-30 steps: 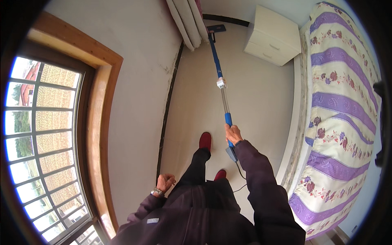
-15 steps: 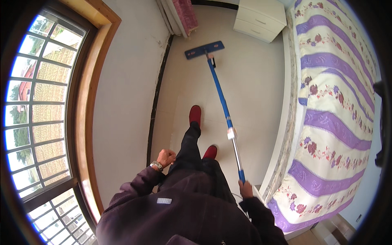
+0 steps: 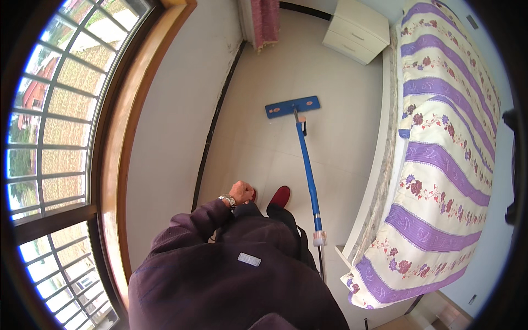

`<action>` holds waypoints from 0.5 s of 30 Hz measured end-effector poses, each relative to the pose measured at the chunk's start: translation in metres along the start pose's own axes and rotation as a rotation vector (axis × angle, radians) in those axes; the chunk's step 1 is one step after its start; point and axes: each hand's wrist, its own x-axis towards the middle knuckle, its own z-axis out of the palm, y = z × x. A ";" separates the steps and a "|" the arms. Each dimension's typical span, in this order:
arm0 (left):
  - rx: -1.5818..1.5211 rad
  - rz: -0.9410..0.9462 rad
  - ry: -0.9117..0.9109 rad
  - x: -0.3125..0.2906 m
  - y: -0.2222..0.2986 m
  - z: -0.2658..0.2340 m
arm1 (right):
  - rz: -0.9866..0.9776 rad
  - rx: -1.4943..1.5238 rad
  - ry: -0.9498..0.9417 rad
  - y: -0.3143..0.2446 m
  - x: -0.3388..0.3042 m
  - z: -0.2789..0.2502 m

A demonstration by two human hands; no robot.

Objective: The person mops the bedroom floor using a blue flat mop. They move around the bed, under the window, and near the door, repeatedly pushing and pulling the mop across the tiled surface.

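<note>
A flat mop with a blue rectangular head (image 3: 293,106) lies on the pale floor ahead of me. Its blue and metal pole (image 3: 308,170) runs back toward my right side, past a pale collar (image 3: 319,238), and disappears beside my dark jacket. My right hand is hidden, so its grip on the pole does not show. In front of my body is my left hand (image 3: 241,192), fingers curled in, wearing a metal wristwatch (image 3: 227,201) and touching no tool. One red shoe (image 3: 280,196) shows fully; the other is mostly covered by that hand.
Along the right stands a bed with a purple-striped floral cover (image 3: 440,159). A white drawer cabinet (image 3: 357,30) is at the far right, a pink curtain (image 3: 265,25) at the far end. A white wall (image 3: 170,137) and barred window (image 3: 66,121) line the left.
The mop head has come back toward me and slightly right, its pole drawn in along my side. My right hand has left the view. My left hand has shifted forward, and my feet have moved.
</note>
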 end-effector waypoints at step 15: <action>-0.138 -0.059 0.250 -0.126 -0.124 -0.083 | -0.204 0.291 -0.059 -0.393 0.243 0.033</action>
